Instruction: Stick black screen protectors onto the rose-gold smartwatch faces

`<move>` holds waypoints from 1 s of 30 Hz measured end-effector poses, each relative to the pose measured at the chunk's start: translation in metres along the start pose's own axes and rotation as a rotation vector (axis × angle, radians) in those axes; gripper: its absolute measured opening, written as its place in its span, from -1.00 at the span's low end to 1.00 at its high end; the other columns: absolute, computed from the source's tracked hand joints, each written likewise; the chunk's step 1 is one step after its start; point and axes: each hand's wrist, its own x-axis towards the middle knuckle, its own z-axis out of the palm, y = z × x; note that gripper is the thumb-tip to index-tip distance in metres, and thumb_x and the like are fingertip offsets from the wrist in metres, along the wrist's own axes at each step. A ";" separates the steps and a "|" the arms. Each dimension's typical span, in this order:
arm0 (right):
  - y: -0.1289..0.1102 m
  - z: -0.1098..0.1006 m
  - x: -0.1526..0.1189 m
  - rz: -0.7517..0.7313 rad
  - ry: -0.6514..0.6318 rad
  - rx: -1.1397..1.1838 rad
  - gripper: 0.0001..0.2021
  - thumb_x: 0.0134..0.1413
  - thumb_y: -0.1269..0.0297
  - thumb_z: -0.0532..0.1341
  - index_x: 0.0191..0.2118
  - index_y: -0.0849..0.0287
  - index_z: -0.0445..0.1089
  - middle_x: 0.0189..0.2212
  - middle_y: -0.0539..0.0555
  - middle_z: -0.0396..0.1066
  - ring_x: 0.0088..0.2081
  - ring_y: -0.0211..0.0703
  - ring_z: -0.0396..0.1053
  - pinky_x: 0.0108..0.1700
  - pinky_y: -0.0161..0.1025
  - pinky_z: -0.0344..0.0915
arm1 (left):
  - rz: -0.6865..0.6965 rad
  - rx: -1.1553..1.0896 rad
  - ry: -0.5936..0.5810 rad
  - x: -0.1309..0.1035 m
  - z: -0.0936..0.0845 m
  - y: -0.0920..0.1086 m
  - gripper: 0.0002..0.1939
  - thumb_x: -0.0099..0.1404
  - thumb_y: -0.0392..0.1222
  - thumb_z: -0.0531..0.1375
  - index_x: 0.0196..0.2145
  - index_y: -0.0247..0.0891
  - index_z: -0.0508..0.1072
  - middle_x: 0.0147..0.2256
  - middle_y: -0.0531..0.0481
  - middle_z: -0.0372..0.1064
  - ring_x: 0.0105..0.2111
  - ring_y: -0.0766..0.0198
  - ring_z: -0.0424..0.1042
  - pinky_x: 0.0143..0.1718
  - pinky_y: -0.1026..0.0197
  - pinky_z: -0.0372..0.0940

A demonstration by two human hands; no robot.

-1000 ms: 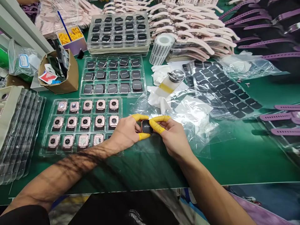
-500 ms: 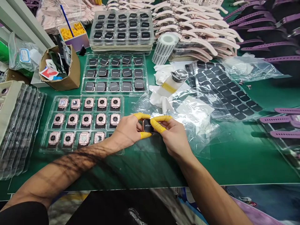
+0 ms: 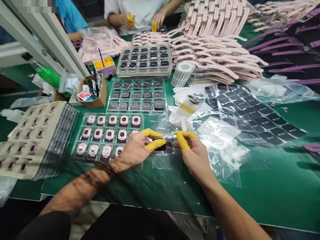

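Observation:
My left hand (image 3: 140,146), in yellow finger cots, is closed on a watch case (image 3: 161,146) with a dark face, tilted now. Just to its right, my right hand (image 3: 191,143), also in yellow finger cots, pinches thumb and finger together; whatever lies between them is too small to make out. Under the watch case a dark square piece (image 3: 168,148) shows in part. Left of my hands, a clear tray (image 3: 76,141) carries rows of pink watch cases, backs up. Behind it, another clear tray (image 3: 108,108) holds dark square pieces with print on them.
A pump bottle (image 3: 191,104) stands behind my hands beside white wipes and plastic film. Sheets of black square stickers (image 3: 257,106) lie to the right. Pink straps (image 3: 207,53) are piled at the back. Stacked trays (image 3: 56,143) stand left. Across the table, a co-worker's hands (image 3: 143,21) are working.
The view has lifted and shifted left, bringing co-workers into sight. My right hand has drawn away from the watch case, which my left hand has tipped so its printed face no longer shows.

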 end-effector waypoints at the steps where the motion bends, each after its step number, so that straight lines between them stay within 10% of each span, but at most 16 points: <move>1: 0.002 0.001 0.000 -0.045 -0.028 -0.049 -0.68 0.07 -0.05 0.35 -0.17 0.06 0.52 -0.22 0.09 0.56 -0.23 0.01 0.51 -0.06 0.06 0.45 | 0.000 0.044 0.063 -0.011 -0.007 -0.001 -0.71 0.33 -0.03 0.35 -0.10 -0.26 0.64 -0.19 -0.12 0.62 -0.25 0.16 0.59 -0.15 0.13 0.48; 7: -0.004 0.005 -0.004 -0.310 -0.112 -0.224 -0.82 0.17 0.08 0.27 -0.24 0.01 0.57 -0.33 0.08 0.51 -0.32 0.00 0.48 -0.24 0.00 0.44 | 0.123 0.722 0.233 -0.065 -0.031 -0.025 -0.84 0.41 -0.08 0.32 -0.24 -0.14 0.71 -0.23 -0.10 0.56 -0.13 0.05 0.44 -0.01 -0.01 0.36; 11: -0.002 0.003 -0.004 -0.389 -0.135 -0.321 -0.81 0.24 0.08 0.28 -0.12 -0.02 0.57 -0.27 0.10 0.50 -0.25 0.05 0.50 -0.16 0.03 0.45 | 0.303 1.034 0.322 -0.046 -0.047 -0.020 -0.76 0.49 -0.10 0.22 -0.08 -0.16 0.69 -0.08 -0.19 0.58 -0.06 -0.02 0.40 0.03 -0.06 0.26; 19: -0.013 0.003 0.019 -0.527 -0.476 -0.807 -0.83 0.20 0.20 0.39 -0.11 0.07 0.58 -0.29 0.13 0.52 -0.18 0.07 0.46 -0.16 -0.08 0.36 | 0.535 1.477 -0.381 0.026 -0.082 0.005 -0.86 0.41 -0.29 0.26 -0.16 -0.32 0.64 -0.30 -0.18 0.57 -0.21 0.04 0.47 -0.12 0.08 0.29; 24: -0.021 0.003 0.040 -0.604 -0.425 -0.638 -0.85 0.35 0.18 0.27 -0.12 0.09 0.55 -0.28 0.08 0.53 -0.30 -0.13 0.46 -0.26 -0.21 0.36 | 0.727 1.271 -0.269 0.016 -0.095 -0.018 -0.73 0.53 -0.26 0.09 0.01 -0.33 0.56 -0.14 -0.22 0.58 -0.14 0.06 0.49 -0.01 0.01 0.36; 30: -0.019 -0.005 0.043 -0.875 -0.186 -0.276 -0.80 0.39 0.21 0.22 0.05 0.08 0.46 -0.19 0.10 0.42 -0.30 -0.19 0.40 -0.28 -0.19 0.42 | 0.416 0.325 -0.029 0.039 -0.049 -0.007 -0.75 0.48 -0.03 0.20 -0.04 -0.24 0.50 -0.08 -0.13 0.53 -0.08 0.13 0.55 0.07 0.00 0.44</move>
